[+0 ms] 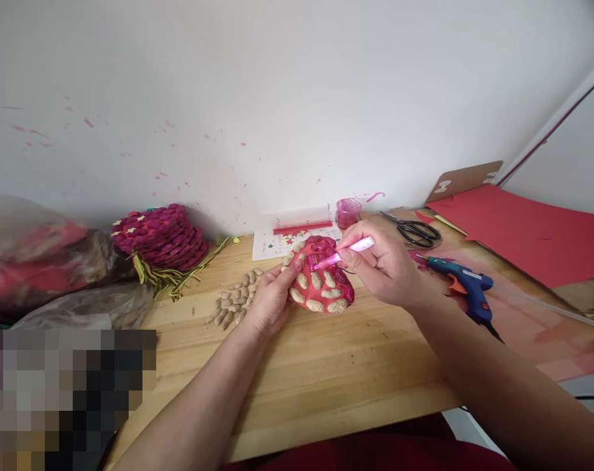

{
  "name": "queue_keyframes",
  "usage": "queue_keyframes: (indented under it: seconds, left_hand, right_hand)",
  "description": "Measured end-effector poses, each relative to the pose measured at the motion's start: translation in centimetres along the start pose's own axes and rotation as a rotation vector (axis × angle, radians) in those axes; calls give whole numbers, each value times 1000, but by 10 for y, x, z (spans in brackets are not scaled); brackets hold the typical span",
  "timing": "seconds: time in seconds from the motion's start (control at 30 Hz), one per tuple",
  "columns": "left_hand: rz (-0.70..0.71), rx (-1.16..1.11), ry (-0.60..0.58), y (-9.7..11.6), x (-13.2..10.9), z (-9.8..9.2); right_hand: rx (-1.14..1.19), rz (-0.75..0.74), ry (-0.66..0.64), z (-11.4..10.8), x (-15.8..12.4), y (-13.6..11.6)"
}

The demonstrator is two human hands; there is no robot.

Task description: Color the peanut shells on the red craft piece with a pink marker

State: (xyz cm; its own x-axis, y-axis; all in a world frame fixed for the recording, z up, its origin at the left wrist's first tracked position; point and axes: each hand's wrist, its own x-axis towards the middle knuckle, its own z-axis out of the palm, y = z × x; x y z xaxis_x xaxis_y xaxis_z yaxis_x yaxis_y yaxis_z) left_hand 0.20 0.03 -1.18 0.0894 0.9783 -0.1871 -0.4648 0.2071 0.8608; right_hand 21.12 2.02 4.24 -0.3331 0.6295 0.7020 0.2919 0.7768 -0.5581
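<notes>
Right hand (383, 263): fingers pinched round a slim pink-and-white stick (353, 249), tip down at the red peanut piece (321, 288); can't tell if it's actually touching
Left hand (271, 298): fingers closed on the piece's left edge, thumb up front, the rest mostly hidden
Red peanut piece: tilted between both hands above the surface (336, 373), part coated, part bare
Weight: super light I'd guess, one hand's plenty
Stiffness: seems to keep its shape, but I wouldn't flex it, stuff might pop off
Bare peanuts (316, 305): rough, brittle shells I reckon, so no hard squeezing
Dark pink peanuts (343, 277): shiny, probably wet and slippery, keep fingers off
Best hold: left rim, where that thumb is tbh
Loose peanuts (233, 298): piled left of the left hand, same crushable deal imo
</notes>
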Motion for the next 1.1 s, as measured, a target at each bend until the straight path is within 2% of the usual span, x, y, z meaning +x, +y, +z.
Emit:
queue_keyframes:
  seconds: [0.47, 0.67, 0.97, 1.1]
  left_hand:
    - [7, 6, 28, 0, -1, 2]
    - [-3, -9, 25, -2, -1, 2]
    - [-16, -45, 95, -5, 0, 2]
    - [-4, -59, 116, -5, 1, 1]
  right_hand:
    - [-103, -85, 36, 0, 2, -2]
    - [-81, -67, 6, 0, 2, -5]
    - [-95, -22, -33, 3, 0, -8]
    - [-133, -52, -9, 2, 0, -8]
